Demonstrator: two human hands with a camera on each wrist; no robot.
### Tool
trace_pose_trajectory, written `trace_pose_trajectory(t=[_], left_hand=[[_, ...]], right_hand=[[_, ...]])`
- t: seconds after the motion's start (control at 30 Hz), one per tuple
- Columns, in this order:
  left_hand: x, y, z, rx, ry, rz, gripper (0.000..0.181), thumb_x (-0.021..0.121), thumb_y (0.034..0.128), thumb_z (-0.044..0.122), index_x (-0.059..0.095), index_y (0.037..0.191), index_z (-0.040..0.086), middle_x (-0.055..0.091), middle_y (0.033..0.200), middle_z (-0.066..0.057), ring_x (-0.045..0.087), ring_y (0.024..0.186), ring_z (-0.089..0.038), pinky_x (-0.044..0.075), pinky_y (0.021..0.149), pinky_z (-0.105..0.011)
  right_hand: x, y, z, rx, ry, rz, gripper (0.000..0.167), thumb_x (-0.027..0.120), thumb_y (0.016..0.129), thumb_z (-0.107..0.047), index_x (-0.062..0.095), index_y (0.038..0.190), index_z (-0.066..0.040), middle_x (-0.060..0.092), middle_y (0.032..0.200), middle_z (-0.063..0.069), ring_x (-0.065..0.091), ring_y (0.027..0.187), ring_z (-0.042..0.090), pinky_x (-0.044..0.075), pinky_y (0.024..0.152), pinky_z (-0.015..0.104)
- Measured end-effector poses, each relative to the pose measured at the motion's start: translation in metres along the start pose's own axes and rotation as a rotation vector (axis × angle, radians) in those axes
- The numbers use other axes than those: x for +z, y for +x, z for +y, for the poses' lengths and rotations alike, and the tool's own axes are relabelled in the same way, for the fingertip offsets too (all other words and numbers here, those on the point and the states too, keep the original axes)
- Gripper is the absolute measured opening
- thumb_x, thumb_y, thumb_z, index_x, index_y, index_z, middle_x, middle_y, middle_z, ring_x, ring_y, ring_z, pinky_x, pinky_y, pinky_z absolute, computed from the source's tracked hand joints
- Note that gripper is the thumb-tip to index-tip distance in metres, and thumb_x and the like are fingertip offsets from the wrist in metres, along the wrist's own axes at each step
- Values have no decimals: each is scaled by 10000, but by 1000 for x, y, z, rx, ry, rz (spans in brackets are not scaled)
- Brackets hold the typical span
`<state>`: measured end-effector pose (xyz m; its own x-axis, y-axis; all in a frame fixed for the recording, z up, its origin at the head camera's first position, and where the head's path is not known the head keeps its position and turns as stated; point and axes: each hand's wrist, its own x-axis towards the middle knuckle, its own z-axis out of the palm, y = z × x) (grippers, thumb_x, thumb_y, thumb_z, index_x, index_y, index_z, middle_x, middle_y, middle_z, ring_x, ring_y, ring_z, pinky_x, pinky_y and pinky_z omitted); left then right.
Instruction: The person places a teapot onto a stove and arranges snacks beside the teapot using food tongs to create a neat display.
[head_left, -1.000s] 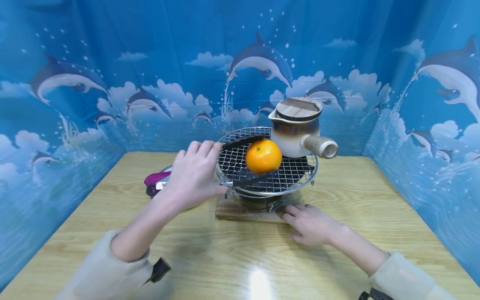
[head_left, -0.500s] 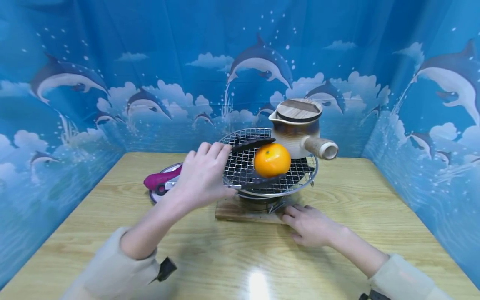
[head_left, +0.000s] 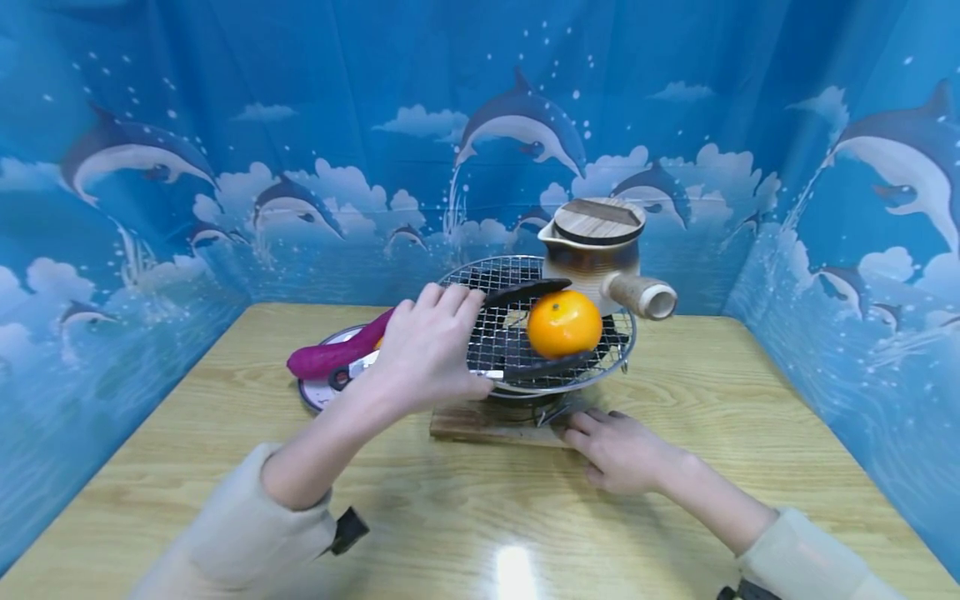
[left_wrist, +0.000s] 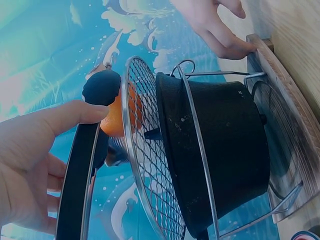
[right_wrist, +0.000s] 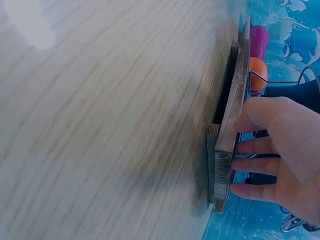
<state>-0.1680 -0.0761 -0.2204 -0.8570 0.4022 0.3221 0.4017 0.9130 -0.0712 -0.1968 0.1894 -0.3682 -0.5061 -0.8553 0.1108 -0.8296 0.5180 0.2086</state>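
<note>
In the head view my left hand (head_left: pixel 438 354) grips black-tipped tongs (head_left: pixel 528 292) by their metal arms. The tong heads stand on either side of an orange (head_left: pixel 564 325) over the round wire grill mesh (head_left: pixel 487 358). I cannot tell whether the orange touches the mesh. Beneath the mesh is a black stove pot (left_wrist: pixel 215 135) in a wire frame. Fingertips of my right hand (head_left: pixel 622 450) rest on the right end of the wooden board (head_left: pixel 480 427) under the stove; they look fairly straight in the right wrist view.
A ceramic teapot (head_left: pixel 581 271) with a wooden lid stands at the mesh's back right, its handle (head_left: pixel 641 296) pointing right. To the left, a plate (head_left: pixel 309 394) holds a purple sweet potato (head_left: pixel 326 360) and another orange (right_wrist: pixel 257 72). A dolphin-print curtain (head_left: pixel 337 108) surrounds the table.
My left hand has moved right with the tongs, and the orange has shifted right along the mesh, nearer the teapot. More of the plate shows. My right hand stays put.
</note>
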Motion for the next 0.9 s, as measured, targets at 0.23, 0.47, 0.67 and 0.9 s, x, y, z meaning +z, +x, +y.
trace_pose_trajectory(t=[0.23,0.47,0.67,0.9], left_hand=[[3,4,7,18,-17,-18,954,762,606,563,438,1350,61,487,1285,-96,435,1114,-283,429,872,-446],[3,10,9,21,-22,-35,928,748,616,562,451,1340,64,492,1263,-87,436,1099,-272,433,867,-435],[4,12,11,25,-10,-36,915,737,618,579,461,1324,67,499,1251,-88,439,1076,-264,442,848,-415],[4,16,11,4,-24,-69,950,743,599,597,451,1332,69,495,1235,-83,434,1066,-257,446,840,-405]], right_hand=[[-2,-2,0,27,-6,-53,426,656,707,-176,601,1117,-75,551,1005,53,555,881,212,511,715,374],[-2,2,-1,44,4,-77,476,654,721,-170,588,1183,-75,567,1073,73,565,943,236,507,758,399],[-2,2,-1,40,3,-75,462,665,719,-179,592,1165,-81,566,1063,65,563,931,227,507,758,387],[-1,1,0,54,9,-88,479,656,733,-188,583,1197,-94,567,1086,62,563,954,231,503,781,399]])
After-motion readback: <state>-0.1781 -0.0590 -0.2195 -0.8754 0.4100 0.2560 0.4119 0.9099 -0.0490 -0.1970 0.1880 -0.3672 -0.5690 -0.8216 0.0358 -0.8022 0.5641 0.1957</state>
